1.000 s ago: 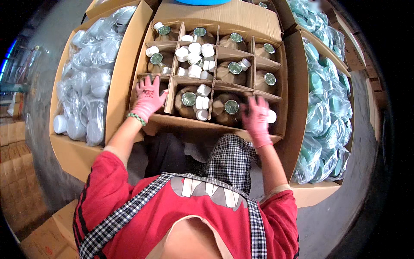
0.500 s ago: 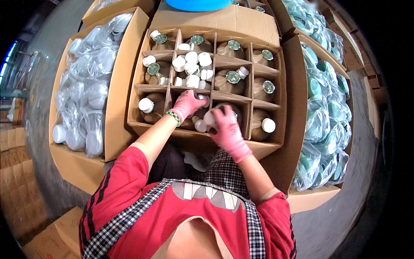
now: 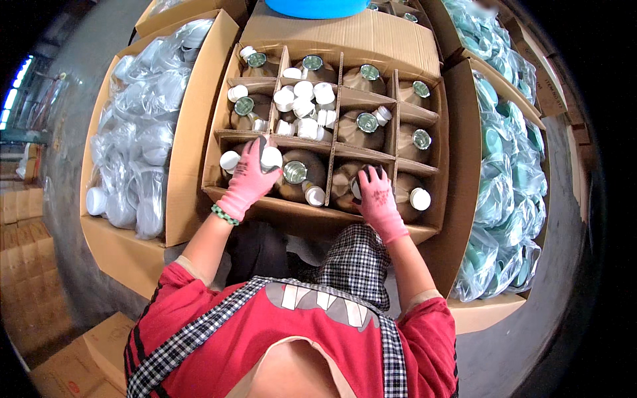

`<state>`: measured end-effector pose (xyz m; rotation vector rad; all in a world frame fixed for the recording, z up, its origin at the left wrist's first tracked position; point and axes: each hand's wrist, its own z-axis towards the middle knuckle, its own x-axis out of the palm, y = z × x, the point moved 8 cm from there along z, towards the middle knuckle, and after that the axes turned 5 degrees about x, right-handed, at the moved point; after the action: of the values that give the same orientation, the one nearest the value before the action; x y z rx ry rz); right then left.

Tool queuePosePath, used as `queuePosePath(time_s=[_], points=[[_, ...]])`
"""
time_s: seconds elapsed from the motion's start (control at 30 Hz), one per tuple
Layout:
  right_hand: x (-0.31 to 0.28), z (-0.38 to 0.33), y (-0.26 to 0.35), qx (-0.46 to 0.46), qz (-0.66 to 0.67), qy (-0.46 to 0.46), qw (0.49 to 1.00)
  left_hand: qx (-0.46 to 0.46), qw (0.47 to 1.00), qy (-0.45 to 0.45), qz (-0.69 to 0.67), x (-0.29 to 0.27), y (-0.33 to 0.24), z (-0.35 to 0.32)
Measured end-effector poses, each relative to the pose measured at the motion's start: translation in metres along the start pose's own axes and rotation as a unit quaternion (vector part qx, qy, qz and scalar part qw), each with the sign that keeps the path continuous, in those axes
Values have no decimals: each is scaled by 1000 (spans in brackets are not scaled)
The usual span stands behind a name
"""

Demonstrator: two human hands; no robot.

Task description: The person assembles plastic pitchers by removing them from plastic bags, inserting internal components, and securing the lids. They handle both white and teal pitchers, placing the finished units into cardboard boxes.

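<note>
Down in the front row of the big box point(image 3: 371, 41), both hands are busy. The left hand point(image 3: 247, 180) wears a pink glove, and its grip is curled round a white cap point(image 3: 271, 158) in the front left cell. The right hand point(image 3: 379, 199) also wears a pink glove. It lies on the top of a jar point(image 3: 346, 186) in the third cell, with its fingers bent over the mouth. I cannot tell if it is squeezing or just resting.

The jars look like brown plastic — big, round and smooth. I think they are a bit heavy if full, and slippery on the sides. The neck looks like the best place to hold one, since card walls hide the rest. The caps are small, light and hard, and easy to pinch by the rim. The silver seals point(image 3: 294, 172) on the jar mouths look thin, so a hard poke could tear one.

A heap of loose caps point(image 3: 304, 106) sits in a middle cell, well within reach. More single caps lie beside jars in other cells. The card dividers point(image 3: 335, 99) stand tight round each jar, so a hand has little room to go down the side.

To the left, another box holds clear bags of white caps point(image 3: 136, 126). To the right are bags of green lids point(image 3: 501, 172). A blue tub point(image 3: 317, 6) sits past the far flap.
</note>
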<state>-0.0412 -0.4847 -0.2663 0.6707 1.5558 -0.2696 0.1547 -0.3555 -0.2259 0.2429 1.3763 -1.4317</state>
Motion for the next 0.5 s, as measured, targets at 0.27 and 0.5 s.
queuePosePath(time_s=[0.27, 0.5], points=[[10, 21, 0, 59, -2, 152, 987, 102, 915, 315, 229, 73, -33, -1], [13, 28, -3, 44, -23, 132, 990, 104, 863, 437, 233, 102, -37, 3]])
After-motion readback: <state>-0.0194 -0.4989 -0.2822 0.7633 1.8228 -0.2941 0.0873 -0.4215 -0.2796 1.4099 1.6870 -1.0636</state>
